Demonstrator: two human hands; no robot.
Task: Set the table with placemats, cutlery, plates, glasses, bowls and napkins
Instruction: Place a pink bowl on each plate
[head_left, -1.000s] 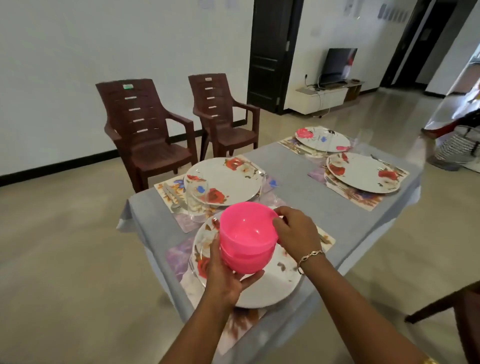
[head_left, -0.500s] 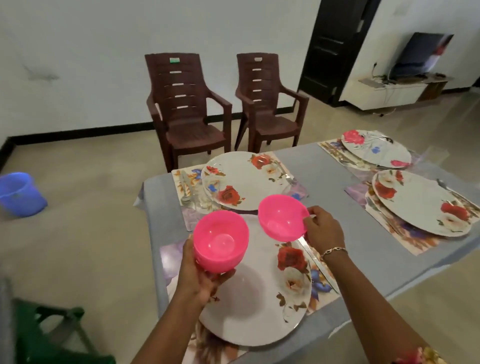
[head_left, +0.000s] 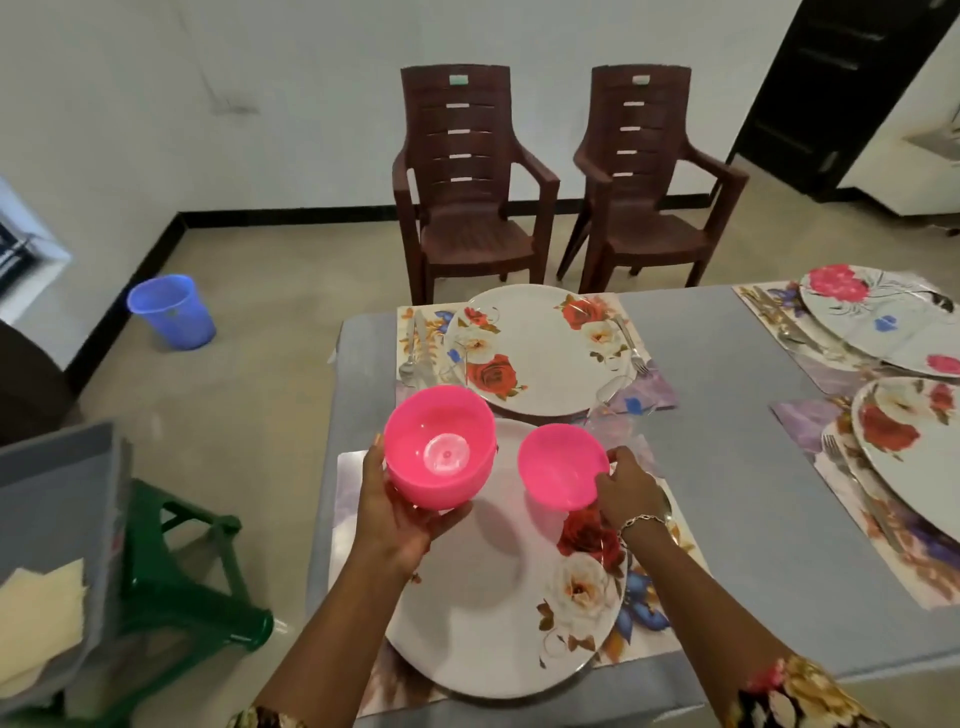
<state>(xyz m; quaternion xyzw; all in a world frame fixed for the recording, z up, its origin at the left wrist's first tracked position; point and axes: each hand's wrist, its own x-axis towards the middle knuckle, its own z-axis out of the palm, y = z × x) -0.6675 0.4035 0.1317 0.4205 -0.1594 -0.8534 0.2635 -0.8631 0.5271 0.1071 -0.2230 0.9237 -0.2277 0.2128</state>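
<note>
My left hand (head_left: 397, 512) holds a stack of pink bowls (head_left: 440, 444) from below, above the left edge of the nearest floral plate (head_left: 498, 613). My right hand (head_left: 626, 488) pinches the rim of a single pink bowl (head_left: 562, 465), tilted, over the far side of that same plate. The plate lies on a floral placemat (head_left: 652, 618) on the grey table (head_left: 727, 395). A second plate (head_left: 540, 348) sits beyond it, with a fork and knife (head_left: 415, 345) on its left and a clear glass (head_left: 610, 389) at its near right.
Two more floral plates (head_left: 909, 332) (head_left: 919, 447) on placemats lie at the table's right. Two brown plastic chairs (head_left: 467, 187) stand behind the table. A blue bucket (head_left: 171, 312) is on the floor at left, a green stool (head_left: 182, 587) and yellow napkins (head_left: 41, 608) at lower left.
My right hand lifted one pink bowl off the stack and carried it right, then lowered it over the near plate. The view swung left and down.
</note>
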